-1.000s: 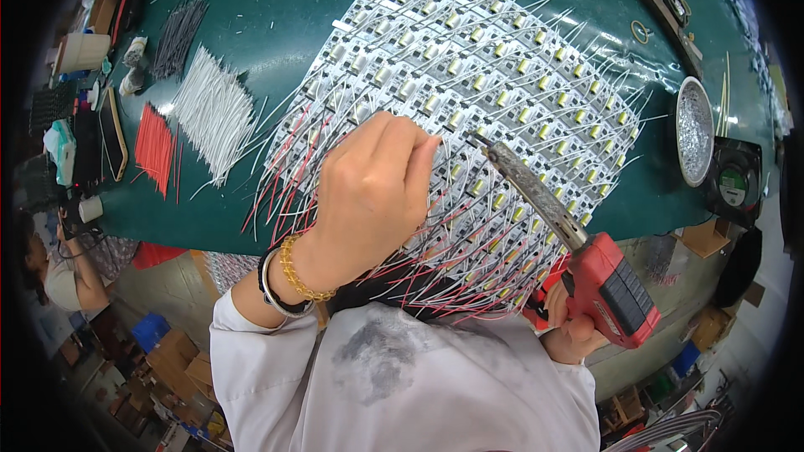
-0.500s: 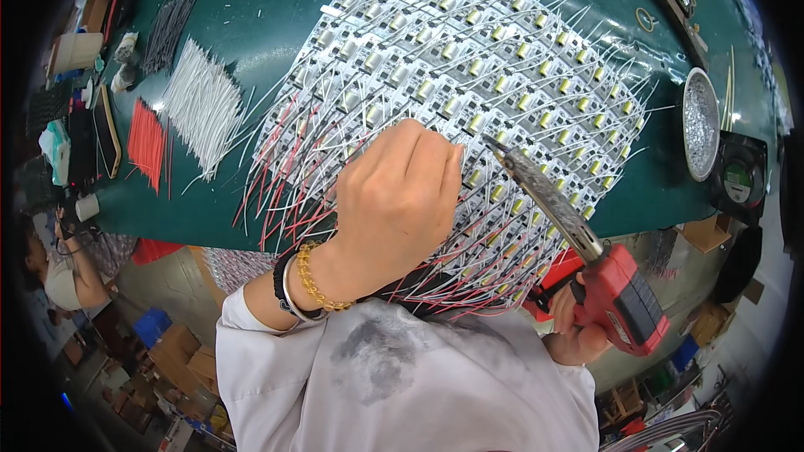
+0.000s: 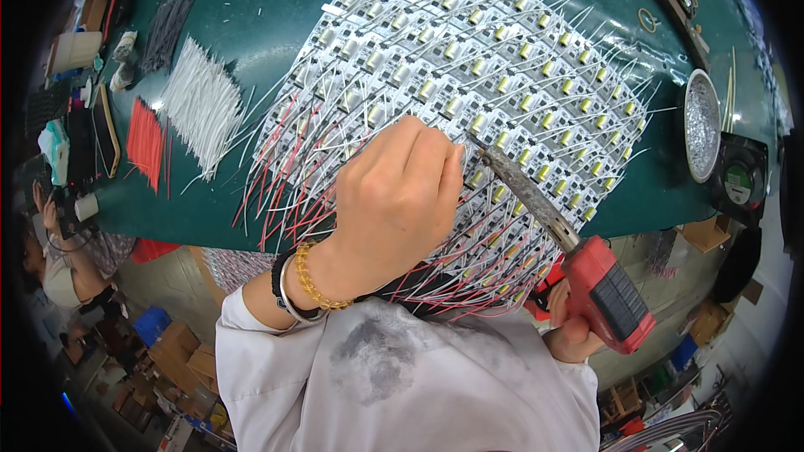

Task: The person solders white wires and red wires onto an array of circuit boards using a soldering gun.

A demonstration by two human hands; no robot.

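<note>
Front and centre on the green table (image 3: 268, 29), one broad sheet of white circuit boards (image 3: 502, 100) bristles with thin wires! Your left hand (image 3: 398, 188) arches over it, knuckles up, thumb and fingertips pressed together; what they pinch is hidden. Your right hand (image 3: 574, 331), near right, wraps one red-and-black soldering gun (image 3: 607, 289), tip angled far-left beside your left fingertips. Further left: two white wire piles (image 3: 203, 105), one red pile (image 3: 146, 146), one dark pile (image 3: 170, 29). Right: one silvery oval bowl (image 3: 702, 125).
</note>
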